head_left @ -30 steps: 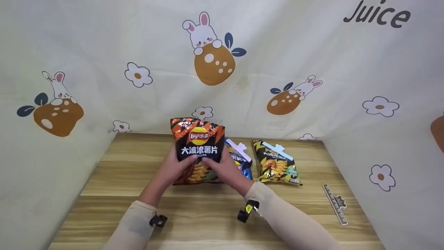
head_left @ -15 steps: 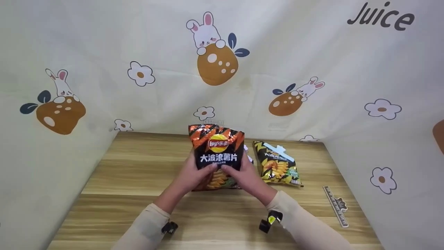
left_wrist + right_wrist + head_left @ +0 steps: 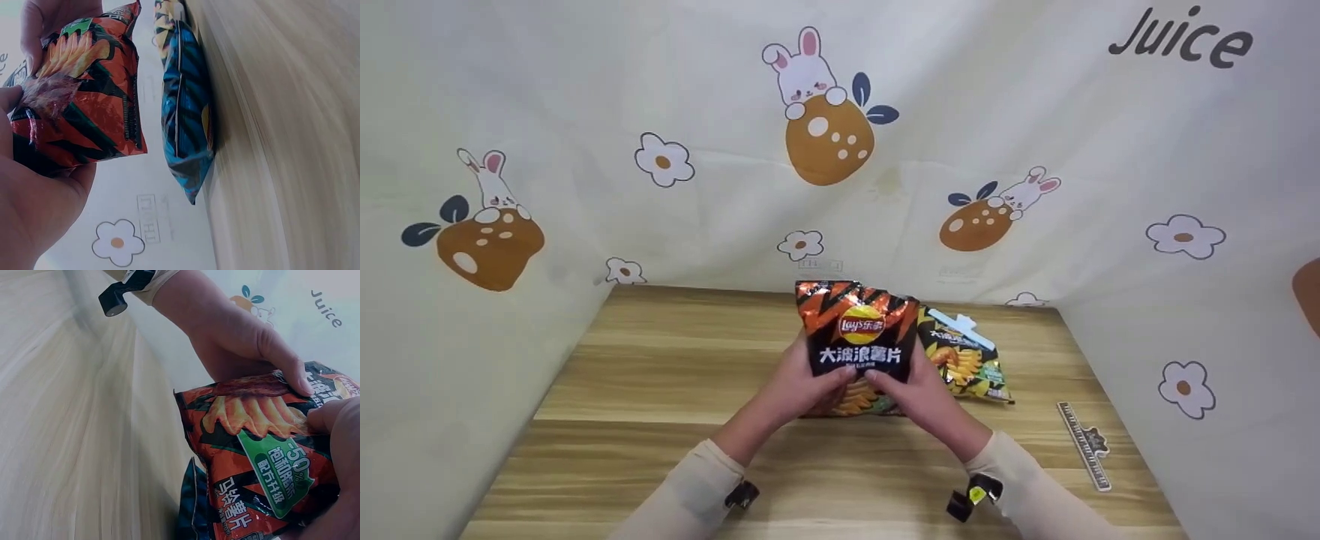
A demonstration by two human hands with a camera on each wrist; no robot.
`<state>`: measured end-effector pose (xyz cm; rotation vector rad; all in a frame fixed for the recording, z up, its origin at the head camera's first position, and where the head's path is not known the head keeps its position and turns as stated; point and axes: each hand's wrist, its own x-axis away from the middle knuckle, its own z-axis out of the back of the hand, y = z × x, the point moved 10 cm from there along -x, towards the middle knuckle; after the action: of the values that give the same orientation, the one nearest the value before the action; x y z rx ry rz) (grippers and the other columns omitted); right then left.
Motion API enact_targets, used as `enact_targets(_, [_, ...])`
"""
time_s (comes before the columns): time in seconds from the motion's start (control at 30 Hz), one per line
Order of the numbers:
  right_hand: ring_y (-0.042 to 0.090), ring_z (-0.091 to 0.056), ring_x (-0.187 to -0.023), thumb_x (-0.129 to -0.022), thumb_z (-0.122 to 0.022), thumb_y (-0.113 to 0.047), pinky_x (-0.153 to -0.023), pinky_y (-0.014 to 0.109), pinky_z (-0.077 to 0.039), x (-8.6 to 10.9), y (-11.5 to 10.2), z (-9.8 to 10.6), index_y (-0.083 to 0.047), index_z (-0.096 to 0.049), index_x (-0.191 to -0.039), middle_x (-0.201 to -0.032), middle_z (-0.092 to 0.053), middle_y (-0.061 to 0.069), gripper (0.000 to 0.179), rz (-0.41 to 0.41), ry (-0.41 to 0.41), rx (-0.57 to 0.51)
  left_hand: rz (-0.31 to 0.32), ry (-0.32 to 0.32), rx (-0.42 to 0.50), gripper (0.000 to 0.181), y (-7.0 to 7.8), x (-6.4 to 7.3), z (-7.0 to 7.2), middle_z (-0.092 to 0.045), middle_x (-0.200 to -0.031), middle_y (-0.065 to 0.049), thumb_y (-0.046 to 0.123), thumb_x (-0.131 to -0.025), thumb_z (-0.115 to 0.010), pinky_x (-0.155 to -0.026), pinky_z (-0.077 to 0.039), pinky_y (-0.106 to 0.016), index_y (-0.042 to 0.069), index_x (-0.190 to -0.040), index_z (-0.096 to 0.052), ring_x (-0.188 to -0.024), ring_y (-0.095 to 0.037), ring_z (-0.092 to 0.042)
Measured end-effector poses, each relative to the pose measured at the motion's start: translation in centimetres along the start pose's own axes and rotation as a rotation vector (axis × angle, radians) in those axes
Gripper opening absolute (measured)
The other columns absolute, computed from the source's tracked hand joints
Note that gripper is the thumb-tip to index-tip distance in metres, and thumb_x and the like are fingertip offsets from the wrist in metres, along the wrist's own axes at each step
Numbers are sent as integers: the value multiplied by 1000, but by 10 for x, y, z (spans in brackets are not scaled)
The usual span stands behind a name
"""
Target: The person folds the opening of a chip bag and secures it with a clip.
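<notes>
Both hands grip a black and orange-red Lay's bag of chips [image 3: 861, 337] by its sides, thumbs pressed on its front. My left hand [image 3: 795, 384] holds one side and my right hand [image 3: 928, 394] the other. Seen from the left wrist, the chip bag [image 3: 95, 101] is held up apart from the wooden tabletop. A blue chip bag [image 3: 188, 101] stands out beside it there; in the head view the held bag hides it. To the right, partly covered, lies a yellow and black chip bag [image 3: 964, 367] with a light-blue bag clip [image 3: 962, 328] across its top.
A black-and-white striped clip [image 3: 1084, 446] lies at the right side of the wooden table [image 3: 645, 375]. Behind and at both sides hangs a pale curtain [image 3: 697, 217] printed with rabbits and flowers. Each wrist wears a small black camera [image 3: 742, 495].
Both hands have carried the orange-red chip bag to the right and slightly nearer. It now covers the blue bag with its lilac clip and overlaps the yellow bag's left edge.
</notes>
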<state>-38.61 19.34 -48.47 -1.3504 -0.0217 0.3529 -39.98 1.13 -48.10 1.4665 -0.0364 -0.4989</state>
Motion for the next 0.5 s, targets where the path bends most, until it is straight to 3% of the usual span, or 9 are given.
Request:
enact_targets(0.23, [30,-70,-126,-99,-87,-20,-105,40,-60,8,0,12,-19,-42,-161,-144,-67,12,77,-6,24,30,-6,-29,-25,95,4,-2,-12,-66,-149,1,34,-92,-93,-116,-52,-43,32,-168,-35,-131,-21,-68])
enact_targets(0.5, [29,-73,-120,-99,-86,-22,-100,37,-62,11,-2,19,-12,-44,-159,-140,-69,16,74,-31,51,55,-47,-29,-70,96,13,-4,-15,-66,-150,-1,32,-91,-93,-118,-50,-46,31,-169,-37,-132,-22,-67])
